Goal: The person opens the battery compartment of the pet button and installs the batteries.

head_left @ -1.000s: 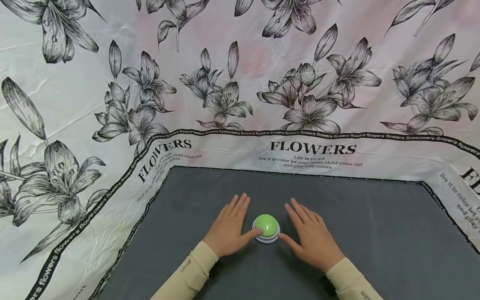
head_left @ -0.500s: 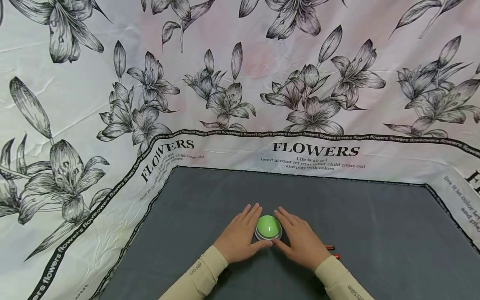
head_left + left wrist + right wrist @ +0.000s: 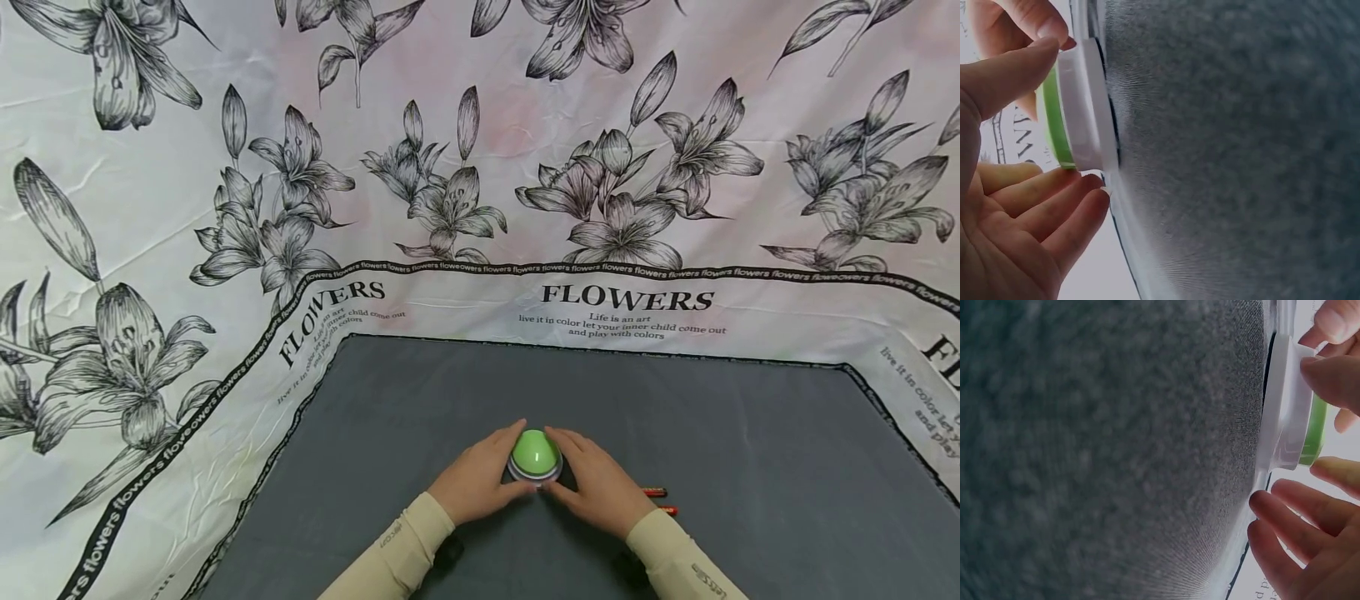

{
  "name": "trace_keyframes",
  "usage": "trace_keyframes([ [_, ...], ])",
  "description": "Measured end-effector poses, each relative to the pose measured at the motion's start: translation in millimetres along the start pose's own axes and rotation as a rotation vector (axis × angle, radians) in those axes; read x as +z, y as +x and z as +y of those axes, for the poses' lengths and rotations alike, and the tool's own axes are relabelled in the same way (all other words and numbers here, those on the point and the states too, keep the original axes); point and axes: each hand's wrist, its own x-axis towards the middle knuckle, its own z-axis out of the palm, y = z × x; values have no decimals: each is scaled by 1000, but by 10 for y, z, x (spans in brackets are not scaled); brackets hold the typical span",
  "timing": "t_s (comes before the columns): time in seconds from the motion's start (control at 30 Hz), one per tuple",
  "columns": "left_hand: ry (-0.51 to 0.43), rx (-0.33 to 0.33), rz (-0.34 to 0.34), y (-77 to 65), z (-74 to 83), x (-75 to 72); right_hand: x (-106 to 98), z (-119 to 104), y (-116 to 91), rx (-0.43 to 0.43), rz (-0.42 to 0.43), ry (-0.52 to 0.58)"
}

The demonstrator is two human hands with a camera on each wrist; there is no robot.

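A round push button (image 3: pixel 536 452) with a green dome and a white base rests on the grey cloth, between my two hands. My left hand (image 3: pixel 480 477) curls round its left side. In the left wrist view, the left thumb (image 3: pixel 1022 72) lies over the near side of the button's white base (image 3: pixel 1082 112), and the fingertips meet the far side. My right hand (image 3: pixel 600 486) curls round the right side. In the right wrist view, the right thumb (image 3: pixel 1332 378) lies over the base and the bent fingers (image 3: pixel 1310 519) are at its far side.
Two thin red sticks (image 3: pixel 666 510) lie on the grey cloth (image 3: pixel 780 475), partly hidden behind my right hand and sleeve. A white border with black lettering (image 3: pixel 628 297) surrounds the grey area, and flower-printed fabric (image 3: pixel 622 225) spreads beyond it.
Both hands have closed in on the button, the right one moving left, and their fingers are now bent round it. The left thumb has left the green dome. The red sticks have come into view.
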Motion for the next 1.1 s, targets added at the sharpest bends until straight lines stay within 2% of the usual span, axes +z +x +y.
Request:
trace_keyframes([
  [0.17, -19, -24, -23, 14, -15, 8, 20, -10, 17, 27, -27, 24],
  [0.27, -13, -12, -31, 27, -18, 6, 26, -18, 21, 34, -27, 16],
  [0.67, 72, 15, -14, 51, -8, 19, 34, -44, 12, 16, 11, -4],
  [0.93, 53, 40, -8, 47, 8, -15, 10, -73, 7, 34, 5, 23],
  [1.1, -9, 50, -22, 52, -19, -55, -38, -77, 1, 37, -2, 75],
])
